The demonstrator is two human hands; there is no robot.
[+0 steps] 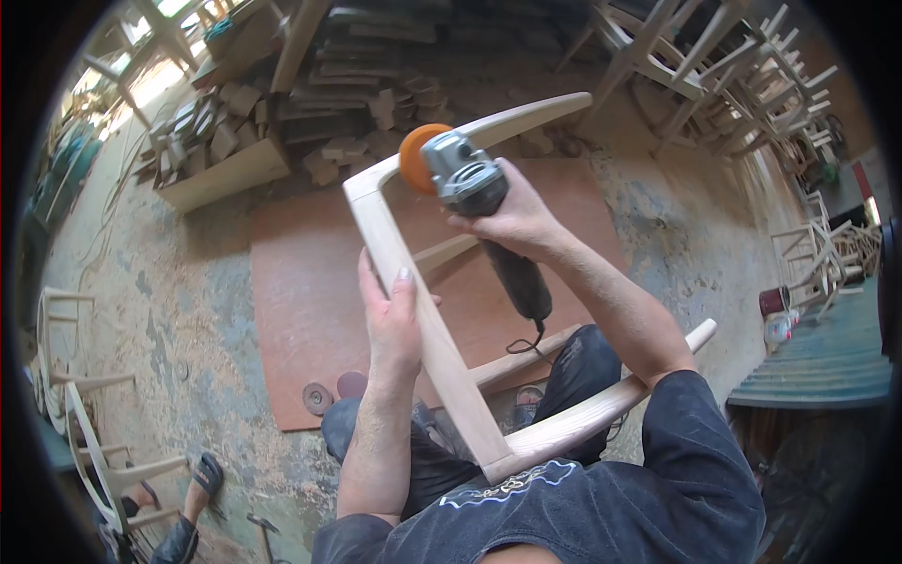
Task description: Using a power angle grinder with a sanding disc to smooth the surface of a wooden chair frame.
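Dark shirt fabric with a pale printed pattern (526, 489) fills the bottom centre of the frame, and both bare forearms rise from it. Resting against it is the lower corner of a pale wooden chair frame (442, 348), whose long rail runs diagonally up to a joint in the upper centre, where a curved piece sweeps off to the upper right. Another curved leg crosses the lower right, passing under the right forearm. At centre, the left hand (393, 324) lies against the left side of that long rail, fingers stretched upward along the wood with the thumb tip on its face, steadying rather than clenched. Just above centre, the right hand (512, 221) is wrapped tightly around the grey body of an angle grinder (470, 183), its black handle and cord trailing down toward the lap. The grinder's orange sanding disc (413, 158) sits against the upper corner joint of the frame. Beneath lies a reddish-brown board (301, 282) on the dusty floor, with two loose discs (319, 397) near its lower edge. Stacked timber offcuts (357, 85) fill the upper centre, and unfinished chairs (742, 85) stand at upper right.
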